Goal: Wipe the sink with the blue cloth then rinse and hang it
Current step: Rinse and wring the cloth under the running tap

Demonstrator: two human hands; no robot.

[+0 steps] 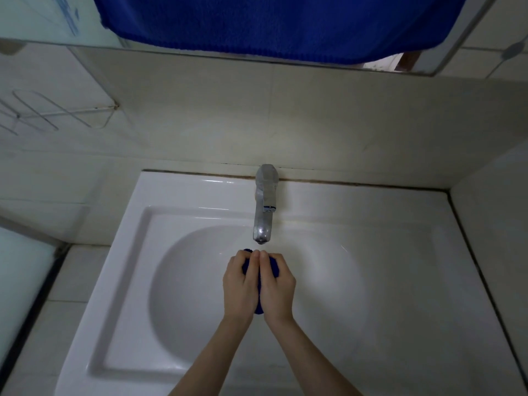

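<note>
Head view, looking down at a white sink (371,281) set against a tiled wall. Both hands met over the middle of the basin, lower centre of the frame, just below the spout of the chrome faucet (264,204). Left hand (241,284) and right hand (277,284) were side by side, thumbs touching along their length, fingers (237,260) curled down and pressed together around a bunched blue cloth (275,266). The cloth was squeezed between the two palms; only small patches showed, at the top between the knuckles, at the right hand's fingers, and a tuft at the heel of the palms. Whether water ran from the spout could not be told.

A large blue towel (271,21) hung across the top of the frame, covering most of a mirror (43,18) whose lower edge ran above the wall tiles. A wire rack (37,112) was fixed to the wall at the left edge. Both forearms entered from the bottom edge, bare.
</note>
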